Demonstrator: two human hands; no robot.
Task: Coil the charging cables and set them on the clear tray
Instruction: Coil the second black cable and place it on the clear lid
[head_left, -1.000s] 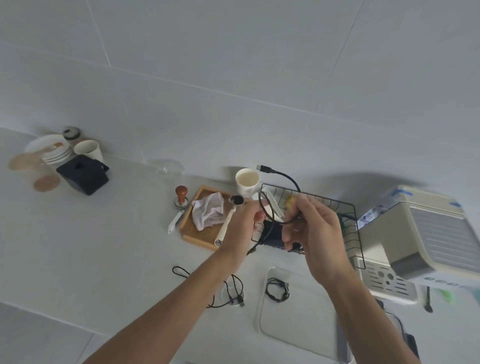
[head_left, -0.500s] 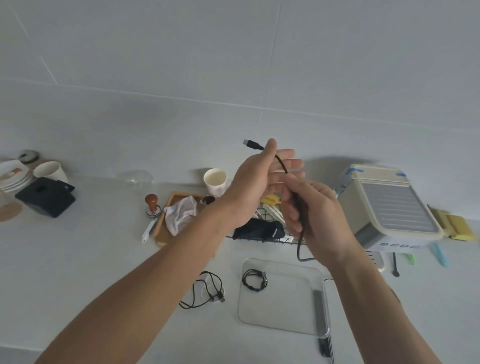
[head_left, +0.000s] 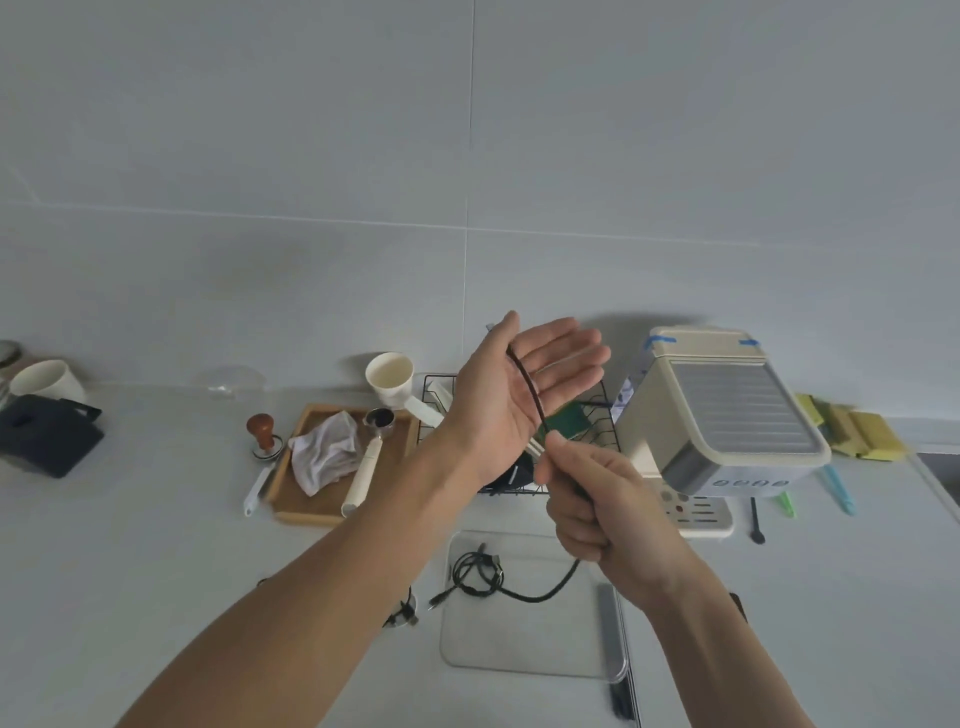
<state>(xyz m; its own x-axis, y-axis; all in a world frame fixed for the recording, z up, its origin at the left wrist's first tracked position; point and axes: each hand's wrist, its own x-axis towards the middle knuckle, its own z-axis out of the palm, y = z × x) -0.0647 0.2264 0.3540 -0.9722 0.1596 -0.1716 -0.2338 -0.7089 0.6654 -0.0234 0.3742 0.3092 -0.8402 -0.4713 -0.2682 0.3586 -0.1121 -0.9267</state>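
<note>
My left hand is raised palm up with its fingers straight, and its thumb pins the plug end of a black charging cable at the palm's edge. The cable runs taut across the palm to my right hand, which grips it in a fist just below. From the fist the cable's tail hangs down and curves onto the clear tray. A coiled black cable lies at the tray's near-left corner. Another loose cable lies on the counter, mostly hidden by my left forearm.
Behind my hands stand a black wire rack and a cream coffee machine. To the left are a wooden tray with a cloth and portafilter, a tamper and a paper cup. Yellow sponges lie far right.
My left hand has opened flat with the cable across its palm. My right hand has slid down the cable and drawn it taut. The cable's tail now rests on the tray.
</note>
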